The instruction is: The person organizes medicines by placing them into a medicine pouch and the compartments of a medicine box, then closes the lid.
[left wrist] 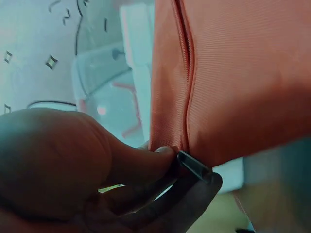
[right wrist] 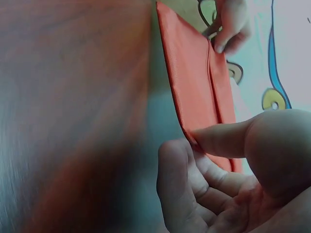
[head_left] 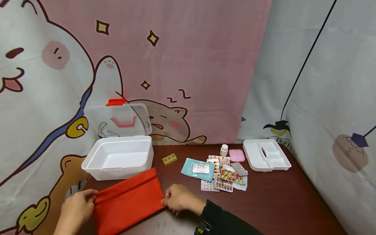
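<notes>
An orange-red zippered pouch (head_left: 129,202) is stretched between my two hands above the near left part of the table. My left hand (head_left: 77,209) pinches its left end by the zipper, and the dark zipper pull (left wrist: 194,166) shows beside the fingertips in the left wrist view. At the opposite end, my right hand (head_left: 179,197) pinches the pouch's edge between thumb and fingers, as the right wrist view (right wrist: 218,165) also shows. The pouch looks flat, its zipper running along the far side.
Behind the pouch stands a white box (head_left: 117,156) with its clear lid (head_left: 120,120) raised. A yellow pill case (head_left: 169,159), a teal packet (head_left: 191,168), several blister packs (head_left: 232,176), a white bottle (head_left: 224,150), a pink case (head_left: 236,155) and a white divided tray (head_left: 265,155) lie rightward.
</notes>
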The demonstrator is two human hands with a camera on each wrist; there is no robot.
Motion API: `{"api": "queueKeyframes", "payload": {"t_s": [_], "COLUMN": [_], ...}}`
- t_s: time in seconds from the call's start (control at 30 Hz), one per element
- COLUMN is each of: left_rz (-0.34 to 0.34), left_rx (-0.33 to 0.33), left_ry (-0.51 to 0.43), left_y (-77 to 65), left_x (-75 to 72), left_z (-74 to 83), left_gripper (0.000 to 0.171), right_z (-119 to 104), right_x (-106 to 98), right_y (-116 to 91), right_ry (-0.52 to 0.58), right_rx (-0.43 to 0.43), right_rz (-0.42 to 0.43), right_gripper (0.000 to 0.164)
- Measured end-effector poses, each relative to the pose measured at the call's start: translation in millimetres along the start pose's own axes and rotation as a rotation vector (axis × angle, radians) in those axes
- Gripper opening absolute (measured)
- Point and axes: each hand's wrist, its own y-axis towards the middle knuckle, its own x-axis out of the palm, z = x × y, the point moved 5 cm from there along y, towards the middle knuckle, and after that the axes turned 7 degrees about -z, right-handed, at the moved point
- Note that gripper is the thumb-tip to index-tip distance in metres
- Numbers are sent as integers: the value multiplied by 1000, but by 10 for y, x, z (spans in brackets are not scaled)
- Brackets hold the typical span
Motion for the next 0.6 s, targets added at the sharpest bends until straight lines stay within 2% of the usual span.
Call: {"api": "queueKeyframes", "payload": {"t_s": [0.17, 0.37, 0.47, 0.6], "left_rz": [39, 137, 160, 192], "left_rx": [53, 170, 219, 264], "left_ry": [-36, -77, -104, -132], "left_y": [-70, -141, -136, -134], "left_x": [-62, -167, -179, -179], "left_z": [276, 620, 750, 868], "left_gripper": [21, 16, 14, 13], "right_z": [59, 67, 99, 162], "right_x": [-303, -625, -751, -837], "right_y": [-30, -63, -65, -43], "right_ry": [-70, -157, -135, -6], "right_rx": [-31, -127, -147, -160], "right_rz": [100, 300, 394, 442], "right_gripper": [30, 22, 18, 13]}}
